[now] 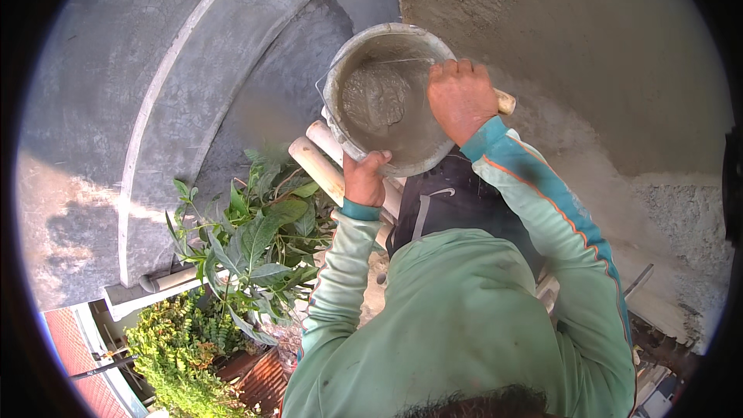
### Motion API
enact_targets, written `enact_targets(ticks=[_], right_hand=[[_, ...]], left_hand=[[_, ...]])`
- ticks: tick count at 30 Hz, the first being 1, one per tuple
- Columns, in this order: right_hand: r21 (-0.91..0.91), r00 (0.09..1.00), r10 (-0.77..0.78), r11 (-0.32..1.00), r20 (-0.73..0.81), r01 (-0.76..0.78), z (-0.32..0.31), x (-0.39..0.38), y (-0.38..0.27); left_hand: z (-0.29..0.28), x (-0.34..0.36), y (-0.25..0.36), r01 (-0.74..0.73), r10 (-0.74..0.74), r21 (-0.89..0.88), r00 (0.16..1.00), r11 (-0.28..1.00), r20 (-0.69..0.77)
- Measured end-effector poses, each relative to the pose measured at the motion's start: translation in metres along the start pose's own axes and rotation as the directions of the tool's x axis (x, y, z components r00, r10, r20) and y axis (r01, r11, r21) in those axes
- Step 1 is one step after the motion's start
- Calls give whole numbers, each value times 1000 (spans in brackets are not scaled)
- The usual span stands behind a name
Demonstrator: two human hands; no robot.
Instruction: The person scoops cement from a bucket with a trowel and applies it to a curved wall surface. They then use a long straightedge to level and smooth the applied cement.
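A round bucket with wet grey mortar in it is tilted in front of me, and its thin wire bail shows at the left side. My left hand grips the near rim, thumb over the edge. Over the right rim, my right hand is closed in a fist. A light wooden handle sticks out beyond its outer side. I cannot make out the other end of that tool, which the fist and the mortar hide.
Bamboo poles lie below the bucket. A leafy plant stands to the left, with a curved grey concrete ledge behind it. A plastered wall rises at the right. Lower down at left are bushes and a rusty corrugated sheet.
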State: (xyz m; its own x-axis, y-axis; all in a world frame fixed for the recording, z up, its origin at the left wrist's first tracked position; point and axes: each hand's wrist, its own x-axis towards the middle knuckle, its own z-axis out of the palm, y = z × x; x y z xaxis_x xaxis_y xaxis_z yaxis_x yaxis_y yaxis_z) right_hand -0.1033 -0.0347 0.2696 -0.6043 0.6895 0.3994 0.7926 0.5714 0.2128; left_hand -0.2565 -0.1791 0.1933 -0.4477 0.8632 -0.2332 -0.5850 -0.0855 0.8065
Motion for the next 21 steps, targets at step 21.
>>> enact_targets(ticks=[21], right_hand=[[94,994,-19,996,105,9,32,2,-1]], left_hand=[[8,17,-14,-179,180,136,984,974,5]])
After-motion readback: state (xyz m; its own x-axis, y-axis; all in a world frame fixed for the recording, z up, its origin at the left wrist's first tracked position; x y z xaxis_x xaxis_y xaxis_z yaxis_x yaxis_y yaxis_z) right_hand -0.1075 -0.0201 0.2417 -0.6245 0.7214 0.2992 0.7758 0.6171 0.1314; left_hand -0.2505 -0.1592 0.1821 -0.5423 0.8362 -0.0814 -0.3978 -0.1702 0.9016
